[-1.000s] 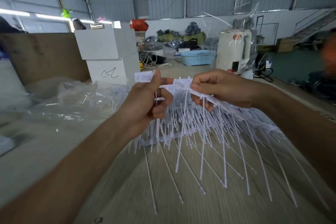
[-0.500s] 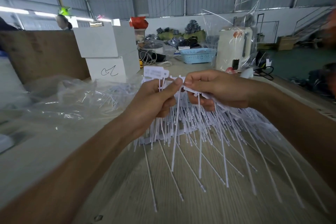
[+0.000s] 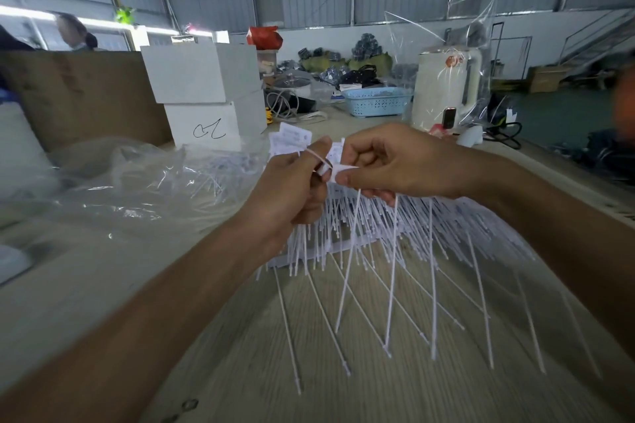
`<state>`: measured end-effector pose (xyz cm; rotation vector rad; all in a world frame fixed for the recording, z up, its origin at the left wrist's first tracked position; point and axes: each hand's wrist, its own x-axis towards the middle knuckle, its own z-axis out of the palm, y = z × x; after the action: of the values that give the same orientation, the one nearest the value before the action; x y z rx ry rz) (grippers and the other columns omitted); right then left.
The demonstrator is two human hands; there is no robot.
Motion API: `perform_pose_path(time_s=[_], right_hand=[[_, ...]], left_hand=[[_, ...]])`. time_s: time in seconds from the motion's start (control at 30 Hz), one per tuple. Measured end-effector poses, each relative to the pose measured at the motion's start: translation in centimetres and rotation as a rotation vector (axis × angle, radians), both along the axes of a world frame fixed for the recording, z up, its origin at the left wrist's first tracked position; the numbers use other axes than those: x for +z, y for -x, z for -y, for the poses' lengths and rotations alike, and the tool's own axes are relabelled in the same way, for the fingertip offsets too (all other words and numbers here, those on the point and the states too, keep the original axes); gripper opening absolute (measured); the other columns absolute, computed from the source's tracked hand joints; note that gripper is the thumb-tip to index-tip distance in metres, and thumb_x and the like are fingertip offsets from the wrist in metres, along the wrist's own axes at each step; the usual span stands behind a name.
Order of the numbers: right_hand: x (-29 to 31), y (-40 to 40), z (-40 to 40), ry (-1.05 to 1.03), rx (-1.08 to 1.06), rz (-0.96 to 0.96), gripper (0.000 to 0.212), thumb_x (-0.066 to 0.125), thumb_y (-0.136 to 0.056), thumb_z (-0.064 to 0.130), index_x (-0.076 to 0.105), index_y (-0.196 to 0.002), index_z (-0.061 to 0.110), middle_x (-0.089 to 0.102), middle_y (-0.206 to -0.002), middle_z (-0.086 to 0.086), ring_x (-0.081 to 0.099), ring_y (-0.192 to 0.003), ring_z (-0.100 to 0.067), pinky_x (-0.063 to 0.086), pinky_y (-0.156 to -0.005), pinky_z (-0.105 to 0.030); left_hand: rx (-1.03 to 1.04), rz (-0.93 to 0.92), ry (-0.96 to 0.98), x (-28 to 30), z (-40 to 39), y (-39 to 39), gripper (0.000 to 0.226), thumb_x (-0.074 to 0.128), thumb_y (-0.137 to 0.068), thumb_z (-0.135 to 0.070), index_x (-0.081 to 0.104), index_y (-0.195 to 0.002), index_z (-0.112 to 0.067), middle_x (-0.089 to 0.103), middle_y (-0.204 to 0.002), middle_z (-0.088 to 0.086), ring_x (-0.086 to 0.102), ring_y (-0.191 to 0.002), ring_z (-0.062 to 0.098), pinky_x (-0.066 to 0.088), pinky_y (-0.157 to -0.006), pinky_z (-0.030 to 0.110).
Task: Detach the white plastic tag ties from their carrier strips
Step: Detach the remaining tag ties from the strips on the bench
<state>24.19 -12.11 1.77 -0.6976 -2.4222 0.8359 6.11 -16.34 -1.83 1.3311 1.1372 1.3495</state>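
Here, both hands curled tight: left hand gripped a bundle of tag ties, right hand pinched the carrier strip

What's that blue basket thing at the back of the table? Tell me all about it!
The blue basket is a low, light blue tub that looks like plastic, with rows of small holes in its walls and a thicker rim. It stands upright at the far end of the table, left of a tall cream appliance wrapped in clear film. What it holds is too blurred to tell.
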Motion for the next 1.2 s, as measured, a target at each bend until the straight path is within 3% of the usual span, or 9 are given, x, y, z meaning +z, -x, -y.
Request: perform_pose_path(time_s=[0.23,0.4,0.5,0.6,0.7,0.83,0.9,1.03,1.2], right_hand=[[-0.2,-0.3,-0.7,-0.037,-0.027,-0.037,0.016,0.062,-0.098,0.018,0.063,-0.085,0.009,0.065,-0.065,-0.008,0.055,-0.050,-0.020,0.049,-0.050,-0.031],[-0.7,-0.5,-1.5,-0.041,-0.047,0.047,0.015,0.063,-0.098,0.023,0.065,-0.092,0.010,0.068,-0.068,-0.008,0.059,-0.051,-0.019,0.052,-0.051,-0.030],[-0.4,-1.1,-1.9,0.039,-0.018,0.126,0.013,0.063,-0.098,0.026,0.065,-0.104,0.015,0.070,-0.077,-0.009,0.065,-0.061,-0.016,0.055,-0.054,-0.030],[-0.3,-1.8,-2.2,0.103,-0.008,0.169,0.014,0.064,-0.097,0.023,0.065,-0.111,0.022,0.073,-0.087,-0.008,0.070,-0.077,-0.014,0.058,-0.061,-0.030],[-0.1,-2.3,-2.2,0.091,0.003,0.157,0.018,0.064,-0.097,0.018,0.065,-0.114,0.015,0.076,-0.092,-0.007,0.070,-0.080,-0.015,0.056,-0.060,-0.026],[0.4,-3.1,-2.3,0.135,0.026,0.042,0.024,0.065,-0.093,0.019,0.067,-0.116,0.013,0.076,-0.092,-0.009,0.068,-0.075,-0.019,0.055,-0.058,-0.027],[0.5,-3.3,-2.5,0.144,0.017,0.035,0.025,0.065,-0.092,0.022,0.068,-0.116,0.015,0.076,-0.091,-0.009,0.068,-0.072,-0.018,0.054,-0.057,-0.026],[-0.3,-3.8,-3.2,0.095,-0.037,0.212,0.017,0.062,-0.098,0.016,0.069,-0.114,0.018,0.076,-0.084,-0.008,0.062,-0.060,-0.010,0.049,-0.051,-0.024],[-0.9,-4.4,-3.4,0.247,-0.026,0.115,0.027,0.068,-0.090,0.027,0.067,-0.116,0.019,0.076,-0.094,-0.011,0.068,-0.076,-0.015,0.051,-0.056,-0.022]], left_hand=[[-0.178,0.025,0.025,0.7,-0.2,1.2,0.019,0.050,-0.103,-0.026,0.045,-0.093,-0.012,0.041,-0.050,0.005,0.023,-0.039,0.012,0.020,-0.040,0.017],[-0.160,-0.129,0.041,0.2,0.2,1.6,0.027,0.048,-0.104,-0.040,0.060,-0.106,-0.015,0.064,-0.062,0.012,0.049,-0.044,0.019,0.037,-0.042,0.021],[-0.120,-0.176,0.039,0.0,0.2,1.4,0.036,0.044,-0.104,-0.046,0.062,-0.106,-0.015,0.055,-0.053,0.008,0.049,-0.045,0.021,0.040,-0.044,0.024],[-0.088,-0.168,0.051,0.0,0.1,1.2,0.039,0.043,-0.104,-0.047,0.065,-0.081,-0.024,0.041,-0.049,-0.002,0.032,-0.041,0.013,0.028,-0.041,0.018],[-0.057,-0.188,0.039,0.2,-0.1,1.1,0.043,0.052,-0.101,-0.045,0.046,-0.064,-0.025,0.035,-0.051,-0.008,0.024,-0.042,0.008,0.022,-0.039,0.018],[-0.115,-0.243,0.064,0.1,0.0,1.3,0.027,0.057,-0.101,-0.031,0.062,-0.078,-0.018,0.032,-0.052,-0.008,0.024,-0.046,0.008,0.021,-0.041,0.019],[-0.129,-0.257,0.080,0.0,0.1,1.3,0.033,0.055,-0.102,-0.033,0.069,-0.083,-0.010,0.034,-0.051,-0.007,0.026,-0.044,0.008,0.022,-0.040,0.019],[-0.222,-0.214,0.002,0.9,0.5,1.8,0.036,0.051,-0.103,-0.035,0.072,-0.084,-0.013,0.032,-0.051,-0.008,0.023,-0.042,0.008,0.023,-0.038,0.017],[-0.124,-0.084,-0.111,1.8,0.0,3.1,0.028,0.054,-0.102,-0.031,0.072,-0.098,-0.012,0.025,-0.056,-0.007,0.019,-0.046,0.010,0.021,-0.040,0.018]])
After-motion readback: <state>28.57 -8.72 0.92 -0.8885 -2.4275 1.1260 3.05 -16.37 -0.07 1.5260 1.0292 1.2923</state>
